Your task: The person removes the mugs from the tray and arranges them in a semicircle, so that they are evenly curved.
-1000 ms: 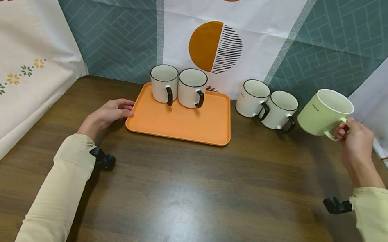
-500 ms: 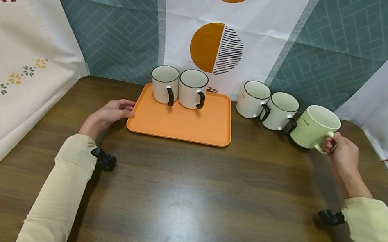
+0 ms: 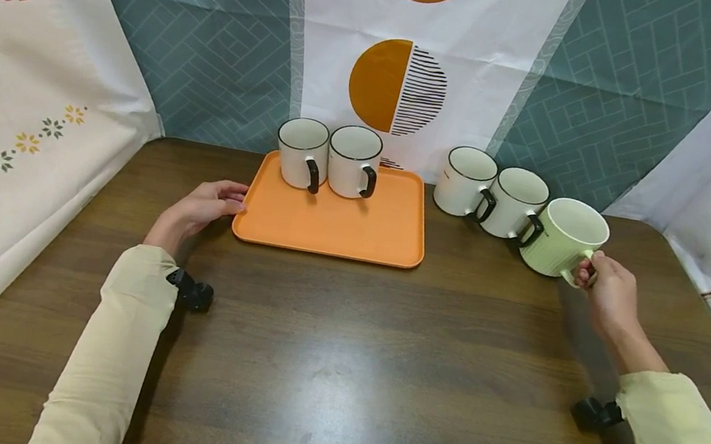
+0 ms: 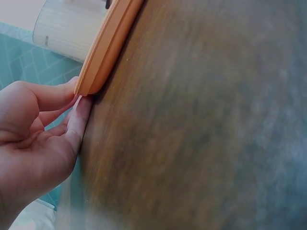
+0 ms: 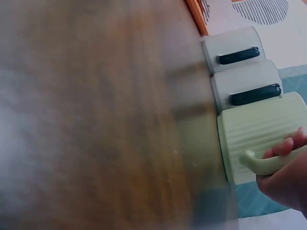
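Note:
A light green ribbed mug (image 3: 563, 240) stands upright at the right end of a row of mugs. My right hand (image 3: 612, 292) grips it by the handle, fingers curled through. Close against its left side is a white mug with a black rim and handle (image 3: 514, 206); a matching mug (image 3: 459, 183) is left of that. At the left, my left hand (image 3: 200, 209) pinches the left edge of an orange tray (image 3: 361, 230). In the left wrist view the thumb lies at the tray's rim, other fingers under it. Two white mugs (image 3: 296, 160) stand on the tray's back left.
The brown wooden table (image 3: 337, 356) spreads out in front of the tray and mugs. A teal patterned cloth (image 3: 210, 42) with a white printed panel (image 3: 485, 28) hangs behind. White cloths flank the table on both sides. Each wrist wears a small black camera (image 3: 190, 291).
My right hand has lowered the green mug and moved it left, from raised at the far right down to the table beside the white mug. The left hand and tray stay put.

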`<state>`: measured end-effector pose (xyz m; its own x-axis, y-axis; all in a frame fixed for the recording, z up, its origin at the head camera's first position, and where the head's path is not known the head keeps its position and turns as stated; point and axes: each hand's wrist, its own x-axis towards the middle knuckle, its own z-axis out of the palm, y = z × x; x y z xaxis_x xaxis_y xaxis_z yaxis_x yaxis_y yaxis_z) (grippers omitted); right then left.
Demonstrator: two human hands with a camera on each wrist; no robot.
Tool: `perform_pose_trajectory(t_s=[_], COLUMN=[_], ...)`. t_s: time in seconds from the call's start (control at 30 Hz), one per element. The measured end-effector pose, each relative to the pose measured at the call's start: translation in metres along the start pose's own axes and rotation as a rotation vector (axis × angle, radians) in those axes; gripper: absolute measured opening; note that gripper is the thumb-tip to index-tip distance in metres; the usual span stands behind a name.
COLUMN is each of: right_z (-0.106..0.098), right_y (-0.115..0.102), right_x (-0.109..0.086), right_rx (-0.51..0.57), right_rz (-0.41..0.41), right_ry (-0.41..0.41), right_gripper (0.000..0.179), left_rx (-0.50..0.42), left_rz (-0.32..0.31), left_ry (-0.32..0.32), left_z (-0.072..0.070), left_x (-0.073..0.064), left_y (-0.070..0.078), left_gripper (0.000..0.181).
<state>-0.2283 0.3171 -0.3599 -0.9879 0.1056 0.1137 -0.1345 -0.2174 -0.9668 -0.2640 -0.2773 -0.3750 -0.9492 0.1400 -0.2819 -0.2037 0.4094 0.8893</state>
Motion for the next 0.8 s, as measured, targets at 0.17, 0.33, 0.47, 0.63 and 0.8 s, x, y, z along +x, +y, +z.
perform_pose_trajectory(t_s=[0.17, 0.33, 0.47, 0.63, 0.8], right_z=[0.002, 0.006, 0.010, 0.012, 0.014], right_y=[0.003, 0.003, 0.004, 0.006, 0.006], right_x=[-0.004, -0.008, -0.011, -0.014, -0.015], right_rx=[0.039, 0.044, 0.014, -0.032, -0.051], right_rz=[-0.004, -0.009, -0.014, -0.026, -0.023], right_ry=[-0.025, -0.069, -0.097, -0.125, -0.136], right_gripper=[0.038, 0.035, 0.034, 0.032, 0.031], left_rx=[0.001, -0.001, -0.004, -0.005, -0.018], left_rz=[-0.005, -0.003, 0.004, 0.021, 0.023], left_ry=[0.006, 0.012, 0.015, 0.007, 0.009], left_z=[0.001, 0.001, 0.001, 0.002, 0.002], left_x=[0.000, 0.000, 0.001, 0.001, 0.002], left_y=[0.001, 0.000, 0.000, -0.001, -0.001], left_gripper=[0.055, 0.055, 0.055, 0.055, 0.054])
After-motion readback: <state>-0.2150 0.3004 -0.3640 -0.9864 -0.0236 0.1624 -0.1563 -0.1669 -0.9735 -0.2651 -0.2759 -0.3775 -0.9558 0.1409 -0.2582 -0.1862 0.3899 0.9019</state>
